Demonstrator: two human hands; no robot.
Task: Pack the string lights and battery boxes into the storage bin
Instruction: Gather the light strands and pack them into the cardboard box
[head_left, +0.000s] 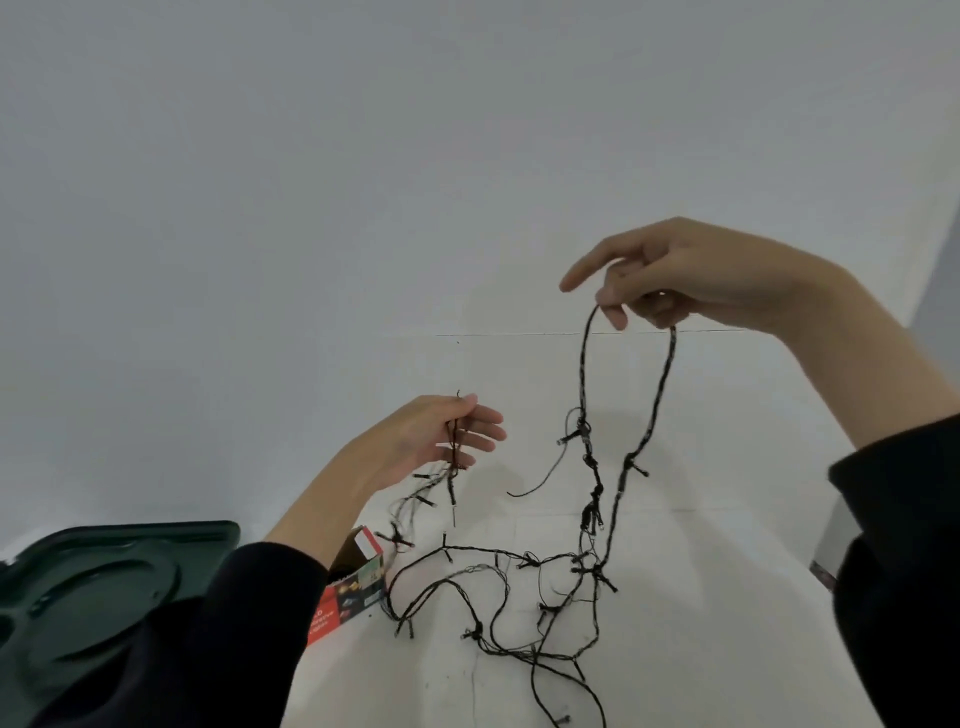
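Untangling the string lights (592, 512): pinching a loop in the right hand (691, 270), gripping a strand in the left hand (426, 436), trailing the rest beneath both; likely needing coiling, then lowering into the green bin (119, 577) below the left hand

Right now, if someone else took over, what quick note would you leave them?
The left hand pinches a strand of the string lights; the right hand holds a loop raised high. The rest lies tangled on the white table. An open red box sits beside the left sleeve, a dark green bin part at far left. Nothing packed in view; untangle, coil, then pack.
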